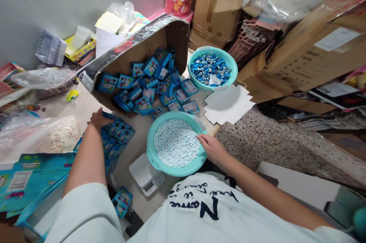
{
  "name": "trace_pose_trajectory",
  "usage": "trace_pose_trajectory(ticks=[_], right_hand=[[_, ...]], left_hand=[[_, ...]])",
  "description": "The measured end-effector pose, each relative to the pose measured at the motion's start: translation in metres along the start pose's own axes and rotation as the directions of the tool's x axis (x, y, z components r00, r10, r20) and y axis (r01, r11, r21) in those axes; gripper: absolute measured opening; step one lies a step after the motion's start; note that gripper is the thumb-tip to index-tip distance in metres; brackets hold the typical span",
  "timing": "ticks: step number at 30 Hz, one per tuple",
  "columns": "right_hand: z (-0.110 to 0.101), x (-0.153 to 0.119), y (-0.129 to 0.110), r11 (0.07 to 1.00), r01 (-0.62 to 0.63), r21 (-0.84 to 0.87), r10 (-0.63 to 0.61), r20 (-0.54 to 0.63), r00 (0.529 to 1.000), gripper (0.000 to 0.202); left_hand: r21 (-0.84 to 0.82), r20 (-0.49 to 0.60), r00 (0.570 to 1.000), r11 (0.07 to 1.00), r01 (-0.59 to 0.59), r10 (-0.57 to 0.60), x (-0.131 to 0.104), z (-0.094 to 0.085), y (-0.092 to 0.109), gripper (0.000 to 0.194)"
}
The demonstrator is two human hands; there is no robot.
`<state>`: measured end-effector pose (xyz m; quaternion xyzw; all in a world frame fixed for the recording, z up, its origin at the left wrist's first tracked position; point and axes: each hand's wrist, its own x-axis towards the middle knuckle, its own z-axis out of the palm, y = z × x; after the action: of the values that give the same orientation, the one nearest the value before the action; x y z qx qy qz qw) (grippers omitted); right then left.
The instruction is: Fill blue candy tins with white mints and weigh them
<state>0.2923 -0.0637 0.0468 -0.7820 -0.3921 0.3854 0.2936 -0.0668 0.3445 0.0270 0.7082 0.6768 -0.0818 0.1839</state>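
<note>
My left hand (99, 118) rests at the far left corner of a stack of small blue boxes (116, 140), its fingers partly hidden and touching the boxes. A teal basin (150, 151) full of pale round candies (177, 142) stands in front of my body. At the basin's right rim is my right hand (208, 144), its fingers pressed together; what they hold, if anything, is too small to tell. Behind the basin, an open carton (178, 35) lies tipped toward me, with many blue boxes (150, 66) spilling out.
Another teal basin (233, 61) holds blue and silver pieces. White card sheets (228, 103) lie beside it. A white scale (147, 176) sits near my body. Flat blue packaging (37, 176) and plastic bags (61, 134) occupy the left. Large cartons (309, 56) stand on the right.
</note>
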Motion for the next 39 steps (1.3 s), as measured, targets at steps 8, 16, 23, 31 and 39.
trace_pose_trajectory(ticks=[8,16,23,31,39], right_hand=[[0.026,0.000,-0.022,0.956,-0.021,0.293,0.008,0.044,0.999,0.048],[0.109,0.008,-0.085,0.790,-0.264,0.553,-0.032,0.468,0.883,0.049],[0.180,-0.007,-0.113,0.753,-0.336,0.567,-0.139,0.635,0.760,0.050],[0.195,0.001,-0.096,0.893,-0.102,0.438,-0.191,0.575,0.795,0.061],[0.206,0.115,-0.137,0.943,0.285,0.175,-0.332,0.393,0.857,0.030]], left_hand=[[-0.283,-0.268,0.961,0.959,-0.005,-0.074,-0.074,-0.013,0.039,0.084],[-0.672,-0.316,0.920,0.629,-0.391,0.233,-0.247,0.068,0.061,0.042],[-0.800,-0.220,0.963,0.537,-0.269,0.156,-0.314,0.113,0.028,0.043],[-0.799,-0.218,0.972,0.589,-0.122,-0.093,-0.341,0.125,0.005,0.025],[-0.850,-0.190,0.890,0.524,0.062,-0.414,-0.435,0.152,-0.024,0.039]])
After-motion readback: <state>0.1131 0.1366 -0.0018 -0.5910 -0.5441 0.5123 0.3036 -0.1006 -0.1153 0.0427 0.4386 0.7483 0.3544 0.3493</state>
